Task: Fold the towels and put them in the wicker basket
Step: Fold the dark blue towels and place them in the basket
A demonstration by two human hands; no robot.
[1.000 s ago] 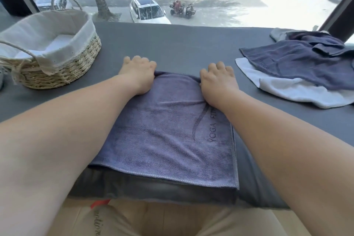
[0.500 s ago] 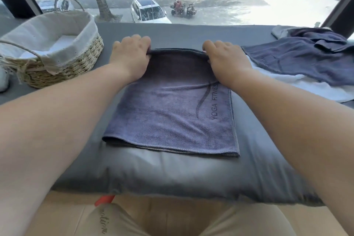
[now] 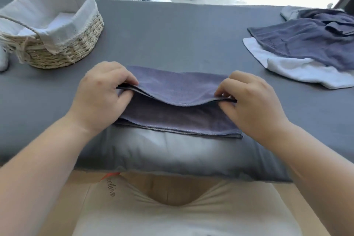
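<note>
A purple-grey towel (image 3: 178, 90) lies on the grey padded surface (image 3: 172, 34) in front of me, its far half doubled back over the near half. My left hand (image 3: 99, 97) pinches the left end of the raised edge. My right hand (image 3: 249, 99) pinches the right end of the same edge. The edge hangs a little above the lower layer and sags in the middle. The wicker basket (image 3: 63, 51) with a pale cloth liner stands at the far left, something white lying inside it.
A heap of unfolded towels sits at the far right: dark blue towels (image 3: 310, 42) on top of a white towel (image 3: 293, 69). A window runs along the far edge of the surface. A white object (image 3: 2, 59) shows at the left border.
Both hands took the towel's far edge and drew it back toward me, folding the towel over itself. The printed logo is now hidden.
</note>
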